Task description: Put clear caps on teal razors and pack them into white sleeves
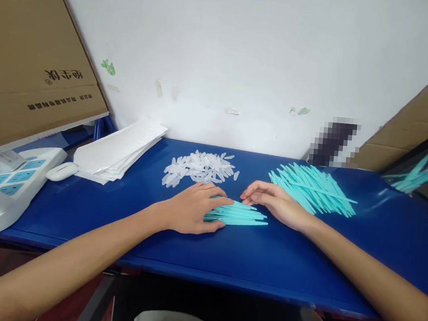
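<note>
Several slim turquoise sticks (242, 215) lie side by side on the blue table, tips pointing right. My left hand (198, 209) rests over their left ends, fingers apart and curved around the bunch. At the far tips is my right hand (270, 200), its fingers bent and drawn together; whether anything small is between them is hidden. A larger loose heap of turquoise sticks (314, 189) lies behind and right of my right hand. Beyond my left hand, small translucent white pieces (198, 166) form a pile.
White flat sheets or bags (119, 150) are stacked at the back left, beside a white mouse-like object (62, 171) and a power strip (21, 178). Cardboard (39, 55) stands at the left. A clear bag of turquoise sticks (423, 171) lies at the far right.
</note>
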Demonstrator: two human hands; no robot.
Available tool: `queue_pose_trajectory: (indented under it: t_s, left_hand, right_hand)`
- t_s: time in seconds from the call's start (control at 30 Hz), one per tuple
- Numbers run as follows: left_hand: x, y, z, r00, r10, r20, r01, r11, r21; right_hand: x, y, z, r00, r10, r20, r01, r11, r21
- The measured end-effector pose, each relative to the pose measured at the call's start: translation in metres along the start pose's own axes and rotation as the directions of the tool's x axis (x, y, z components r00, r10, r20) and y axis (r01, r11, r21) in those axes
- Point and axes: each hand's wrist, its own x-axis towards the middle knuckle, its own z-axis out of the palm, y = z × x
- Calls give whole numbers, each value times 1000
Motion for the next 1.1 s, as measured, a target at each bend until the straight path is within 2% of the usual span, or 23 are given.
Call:
queue_pose_trajectory:
  t_s: [0.13, 0.37, 0.5, 0.6, 0.67, 0.77, 0.9, 1.0, 1.1]
  left_hand:
    - [0, 0, -2, 1000, -14, 15, 15, 1000, -16]
    - [-3, -4, -10, 999, -35, 25, 36, 999, -20]
    - [-3, -6, -14, 999, 3, -36, -5, 999, -34]
    - [-3, -6, -16, 993, 30, -112, -34, 999, -32]
    - [-4, -7, -17, 987, 46, -156, -49, 999, -13]
    - [-3, -9, -16, 978, 71, -196, -65, 997, 36]
    - [-3, -11, -22, 976, 93, -196, -69, 989, 130]
    - [-9, -4, -30, 980, 46, -194, -6, 979, 203]
    - [-24, 16, -31, 958, -79, -274, 141, 967, 212]
  right_hand:
    - [-2, -4, 3, 999, -1, -41, -5, 988, -155]
    - [-8, -10, 9, 990, -109, -94, 65, 922, -382]
    - [-10, -13, 7, 975, -209, -79, 144, 859, -490]
    - [-13, -13, 5, 943, -323, -87, 228, 812, -537]
    - [-15, -12, 6, 925, -375, -61, 268, 757, -596]
    - [-18, -13, 8, 920, -389, 32, 304, 662, -685]
    - [-19, -16, 10, 928, -365, 83, 307, 616, -725]
    - [-20, -18, 11, 928, -358, 103, 301, 556, -774]
    - [-22, -18, 16, 906, -408, 109, 305, 452, -838]
